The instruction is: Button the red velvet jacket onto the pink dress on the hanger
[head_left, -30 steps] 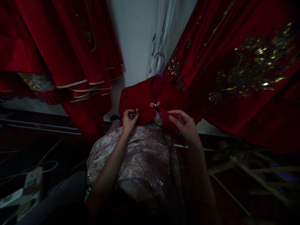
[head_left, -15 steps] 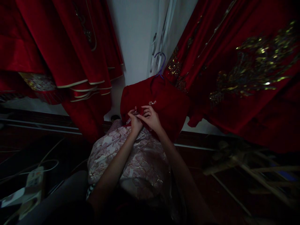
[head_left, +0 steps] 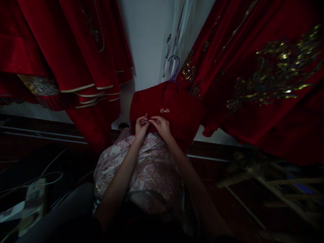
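Note:
A red garment (head_left: 177, 125) hangs on a purple hanger (head_left: 175, 69) in front of me. A pearl-beaded ornament (head_left: 164, 110), like a small bow, lies on its upper front. Just below and left of that, my left hand (head_left: 141, 127) is closed, pinching a second small beaded ornament (head_left: 146, 115) that shows above its fingertips. Beside it, my right hand (head_left: 162, 127) is pinched too, its fingertips meeting those of the left. What sits between the right fingertips is too small and dark to make out. Pink-and-white floral fabric (head_left: 152, 168) covers my lap under both forearms.
Red garments with pale piping (head_left: 83, 67) hang at the left, and a red garment with gold sequins (head_left: 278, 71) at the right. A power strip (head_left: 35, 199) with cables is at lower left. A wooden frame (head_left: 275, 189), blurred and dark, stands at lower right.
Both hands have shifted slightly, the left wrist going left and turning. The right hand has moved down off the upper ornament, whose full bow shape now shows.

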`<state>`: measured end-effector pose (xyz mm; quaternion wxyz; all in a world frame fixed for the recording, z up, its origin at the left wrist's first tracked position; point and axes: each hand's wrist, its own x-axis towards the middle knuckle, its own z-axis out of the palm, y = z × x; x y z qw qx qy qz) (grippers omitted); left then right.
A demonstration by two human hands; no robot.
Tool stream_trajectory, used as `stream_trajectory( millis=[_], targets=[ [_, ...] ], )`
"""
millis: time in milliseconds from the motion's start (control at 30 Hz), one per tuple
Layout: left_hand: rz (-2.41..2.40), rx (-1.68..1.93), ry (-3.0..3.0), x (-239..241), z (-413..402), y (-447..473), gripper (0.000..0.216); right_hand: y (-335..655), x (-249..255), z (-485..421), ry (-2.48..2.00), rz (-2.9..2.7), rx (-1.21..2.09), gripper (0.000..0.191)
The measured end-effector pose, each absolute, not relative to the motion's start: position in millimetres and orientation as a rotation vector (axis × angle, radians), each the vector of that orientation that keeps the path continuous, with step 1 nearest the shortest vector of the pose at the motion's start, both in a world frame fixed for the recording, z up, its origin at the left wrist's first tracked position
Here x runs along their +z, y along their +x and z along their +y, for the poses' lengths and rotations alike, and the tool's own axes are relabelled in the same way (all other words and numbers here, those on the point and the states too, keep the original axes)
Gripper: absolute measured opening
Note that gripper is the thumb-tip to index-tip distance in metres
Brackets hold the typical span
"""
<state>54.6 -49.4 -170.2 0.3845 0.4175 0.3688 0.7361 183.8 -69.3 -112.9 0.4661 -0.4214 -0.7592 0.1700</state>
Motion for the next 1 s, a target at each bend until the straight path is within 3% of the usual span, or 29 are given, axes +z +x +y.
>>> stream_trajectory(
  millis=[233, 1000],
  targets=[
    [0.902, 1.855, 1.009, -165.1, -51.6, 53.0, 0.035, 180.1, -104.0, -63.2, -1.050, -2.062, 0.343, 0.036],
    [1.085, 1.908, 1.097, -151.9, -63.9, 50.3, 0.025, 168.1, -94.4, -62.7, -1.093, -2.019, 0.262, 0.025]
  ],
)
